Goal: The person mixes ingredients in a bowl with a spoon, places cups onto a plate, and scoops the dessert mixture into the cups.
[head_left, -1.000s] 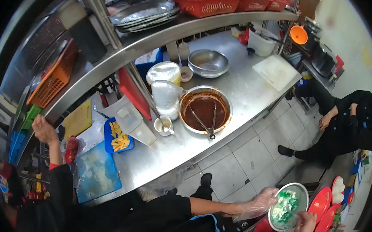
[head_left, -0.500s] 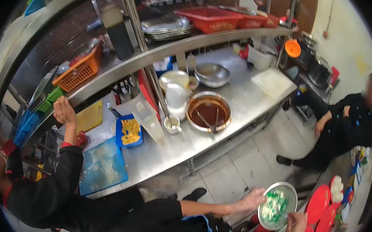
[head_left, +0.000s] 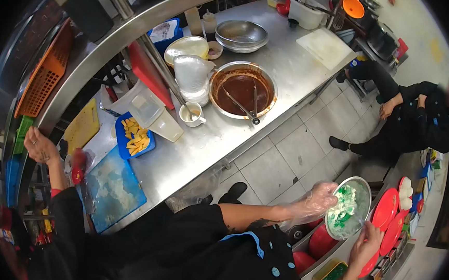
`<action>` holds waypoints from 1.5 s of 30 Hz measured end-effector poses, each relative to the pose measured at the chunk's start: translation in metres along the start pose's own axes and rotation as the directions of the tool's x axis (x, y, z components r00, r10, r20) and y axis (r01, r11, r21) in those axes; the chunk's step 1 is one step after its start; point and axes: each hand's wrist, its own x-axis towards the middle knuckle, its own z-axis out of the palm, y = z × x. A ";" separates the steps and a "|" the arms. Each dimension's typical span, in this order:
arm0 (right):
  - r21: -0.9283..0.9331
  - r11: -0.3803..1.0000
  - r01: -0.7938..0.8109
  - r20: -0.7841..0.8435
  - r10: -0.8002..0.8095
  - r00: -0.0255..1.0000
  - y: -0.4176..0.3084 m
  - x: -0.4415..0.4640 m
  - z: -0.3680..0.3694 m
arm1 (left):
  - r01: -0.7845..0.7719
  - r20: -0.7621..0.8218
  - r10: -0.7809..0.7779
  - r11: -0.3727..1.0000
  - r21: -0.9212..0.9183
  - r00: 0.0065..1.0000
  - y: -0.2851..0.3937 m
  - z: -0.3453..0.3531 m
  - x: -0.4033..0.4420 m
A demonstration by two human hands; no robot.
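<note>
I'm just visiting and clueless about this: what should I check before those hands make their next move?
1. Bowl steadied: ok, the gloved left hand holds it at its rim.
2. Green-and-white mixture contained: ok, it lies inside the bowl.
3. Both hands gloved: not ok, the right hand looks bare.
4. Utensil in the right hand: cannot tell, too small and unclear there.
5. Red plates close by: ok, they lie just past the bowl.
6. Co-worker's raised hand out of the way: ok, it is well apart.
</note>
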 end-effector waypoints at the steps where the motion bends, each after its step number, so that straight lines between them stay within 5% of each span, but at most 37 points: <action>1: -0.001 0.993 0.122 0.047 -0.122 0.991 0.005 -0.001 0.008 | -0.026 0.011 0.026 1.000 -0.007 1.000 -0.001 -0.001 0.003; 4: 0.123 0.992 0.016 0.273 -0.049 0.961 -0.018 0.000 0.000 | -0.016 0.041 0.014 0.998 0.062 0.999 0.002 -0.017 0.010; 6: 0.142 0.988 0.055 0.181 -0.081 0.980 -0.011 0.003 0.010 | -0.017 0.049 0.013 0.997 0.073 0.999 0.007 -0.022 0.012; 8: -0.030 0.999 -0.017 0.008 0.018 1.000 -0.014 0.004 0.022 | -0.019 0.062 0.014 0.996 0.086 0.998 0.014 -0.025 0.013; 10: -0.043 0.997 0.067 0.078 -0.063 0.995 -0.023 0.002 0.022 | -0.022 0.126 0.014 0.998 0.065 0.992 0.024 -0.029 0.017; 12: 0.103 0.993 -0.057 0.275 0.027 0.961 -0.038 0.004 0.011 | 0.050 0.102 -0.044 0.997 -0.056 0.994 0.029 -0.030 0.018; 16: -0.059 0.995 -0.084 0.026 0.085 0.996 -0.024 0.007 0.031 | 0.100 0.134 -0.069 0.965 -0.242 0.989 0.046 -0.034 0.019; 18: -0.039 0.999 0.003 0.092 0.001 0.996 -0.033 0.006 0.031 | 0.061 0.131 -0.038 0.982 -0.178 0.991 0.026 -0.043 0.029; 20: 0.023 0.996 -0.089 0.306 0.078 0.949 -0.037 0.008 0.022 | 0.041 0.132 -0.046 0.998 0.045 0.990 0.020 -0.050 0.034; 21: -0.007 1.000 0.018 0.157 -0.017 0.987 -0.037 0.013 0.024 | 0.045 0.136 -0.050 0.998 0.045 0.989 0.018 -0.050 0.036; 24: -0.030 0.996 -0.088 0.067 0.090 0.994 -0.047 0.015 0.035 | -0.039 0.104 0.041 0.999 -0.028 0.994 0.014 -0.048 0.035; 26: 0.012 0.999 -0.041 0.244 0.037 0.969 -0.061 0.013 0.030 | -0.028 0.038 0.036 0.982 -0.186 0.999 0.014 -0.044 0.033; 27: 0.052 0.998 -0.043 0.271 0.028 0.962 -0.065 0.014 0.020 | 0.013 0.085 0.002 0.984 -0.176 0.996 0.009 -0.049 0.032; 31: -0.125 0.990 -0.060 -0.061 0.052 0.997 -0.043 0.010 0.025 | 0.112 0.130 -0.109 0.994 -0.017 0.986 0.043 -0.045 0.028; 34: 0.004 0.999 -0.037 0.147 0.036 0.989 -0.046 -0.008 0.020 | 0.188 0.085 -0.185 0.982 -0.028 0.979 0.042 -0.033 0.030; 37: 0.015 0.995 -0.098 0.134 0.095 0.986 -0.045 -0.009 0.010 | 0.250 0.100 -0.251 0.968 0.024 0.963 0.043 -0.041 0.027; 39: -0.065 0.995 -0.072 -0.047 0.069 0.997 -0.029 -0.027 0.020 | 0.242 0.159 -0.240 0.970 0.003 0.958 0.041 -0.029 0.022; 43: 0.068 0.995 -0.075 0.050 0.072 0.996 -0.027 -0.042 -0.001 | 0.252 0.160 -0.252 0.967 0.021 0.954 0.025 -0.020 0.019; 45: -0.090 0.984 -0.151 -0.156 0.136 0.978 -0.014 -0.046 0.002 | 0.251 0.193 -0.252 0.967 0.030 0.948 0.020 -0.013 0.015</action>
